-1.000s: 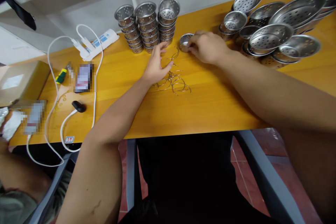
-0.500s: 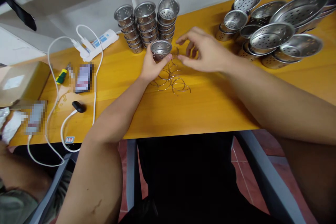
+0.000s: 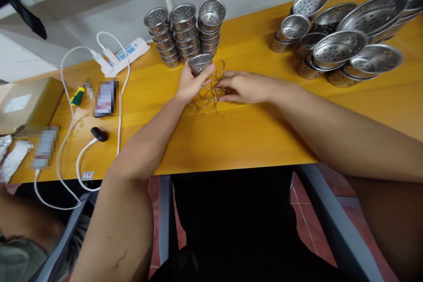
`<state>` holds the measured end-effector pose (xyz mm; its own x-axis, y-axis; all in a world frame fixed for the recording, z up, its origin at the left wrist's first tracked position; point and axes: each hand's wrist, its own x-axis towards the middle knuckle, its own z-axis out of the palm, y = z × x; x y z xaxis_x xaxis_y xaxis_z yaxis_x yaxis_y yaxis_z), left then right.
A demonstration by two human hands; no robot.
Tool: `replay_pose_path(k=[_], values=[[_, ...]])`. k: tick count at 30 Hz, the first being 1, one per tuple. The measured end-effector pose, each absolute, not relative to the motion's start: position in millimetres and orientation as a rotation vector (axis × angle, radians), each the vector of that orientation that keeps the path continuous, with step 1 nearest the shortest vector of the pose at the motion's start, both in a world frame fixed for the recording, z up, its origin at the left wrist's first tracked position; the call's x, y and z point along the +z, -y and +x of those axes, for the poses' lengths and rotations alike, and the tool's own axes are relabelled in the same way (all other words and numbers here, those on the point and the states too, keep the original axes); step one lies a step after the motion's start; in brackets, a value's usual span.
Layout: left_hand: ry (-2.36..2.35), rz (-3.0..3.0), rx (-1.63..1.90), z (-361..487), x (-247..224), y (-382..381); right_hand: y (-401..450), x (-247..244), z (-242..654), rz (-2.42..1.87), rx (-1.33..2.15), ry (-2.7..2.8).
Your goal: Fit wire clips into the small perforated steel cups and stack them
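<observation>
My left hand (image 3: 191, 84) is wrapped round a small perforated metal cup (image 3: 200, 67), its mouth facing up and slightly tilted. Beneath and beside that cup, a loose tangle of thin wire rings (image 3: 209, 106) lies on the table. My right hand (image 3: 240, 87) has come down at the right side of the tangle. Its thumb and fingers are apart, with wire showing around the fingertips; I cannot tell whether they grip a ring. Just behind the held cup stand three stacks of similar perforated cups (image 3: 183, 24).
More perforated metal cups (image 3: 340, 48), some wide-mouthed, are stacked at the right of the wooden table (image 3: 251, 141). On the left are a white power strip (image 3: 128, 56), cables, a phone (image 3: 105, 99), a yellow-green handled tool (image 3: 78, 96) and a cardboard box (image 3: 33, 101). Another person's arm shows lower left.
My right hand has moved down and slightly left into the wire rings. My left hand has lowered the cup a little and tilted it.
</observation>
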<state>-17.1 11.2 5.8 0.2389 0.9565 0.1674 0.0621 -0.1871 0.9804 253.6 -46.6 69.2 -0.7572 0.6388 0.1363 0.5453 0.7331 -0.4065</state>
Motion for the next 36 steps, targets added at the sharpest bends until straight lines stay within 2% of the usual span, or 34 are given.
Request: replay_pose_path(k=[12,22,25,31,36], values=[[-1.065,1.296,1.163,0,58,38,58,66,229,-1.079,0.297,2.620],[-0.982,1.325,1.206,-5,43,25,53,76,247,-0.720,0.482,2.462],[-0.955,1.361,1.193,-8,36,19,50,80,255,-0.712,0.642,2.335],[-0.928,1.497,1.237,-13,16,1,36,89,271,-0.712,1.202,1.951],[-0.874,1.717,1.328,-20,-13,-30,22,90,282,-0.747,1.296,1.584]])
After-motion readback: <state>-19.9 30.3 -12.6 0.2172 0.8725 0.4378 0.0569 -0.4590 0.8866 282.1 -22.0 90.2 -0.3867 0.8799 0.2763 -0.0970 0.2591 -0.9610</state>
